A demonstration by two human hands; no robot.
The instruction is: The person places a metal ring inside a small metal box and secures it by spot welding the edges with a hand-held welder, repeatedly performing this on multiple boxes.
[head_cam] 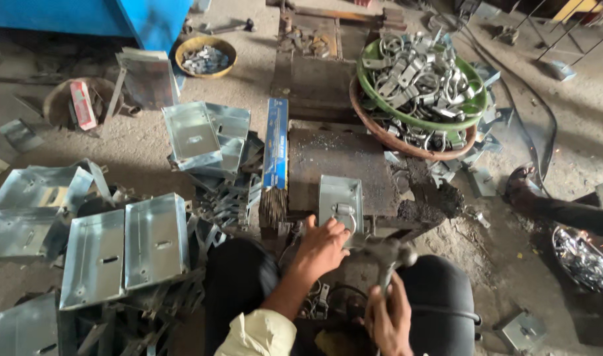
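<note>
My left hand (320, 249) rests on the near edge of a small galvanised metal box (341, 202) with a ring clamp on it, and steadies it on a dark steel work plate (341, 157). My right hand (388, 320) grips the handle of a hammer (388, 258). The hammer head hovers just right of the box's near corner. Both my knees in dark trousers frame the hands.
A green basin (474, 105) of metal ring clamps sits in a brown bowl at the far right. Shiny sheet-metal trays (155, 240) lie stacked at left. A blue packet of welding rods (275, 148) lies beside the plate. A yellow bowl (205, 58) holds small parts.
</note>
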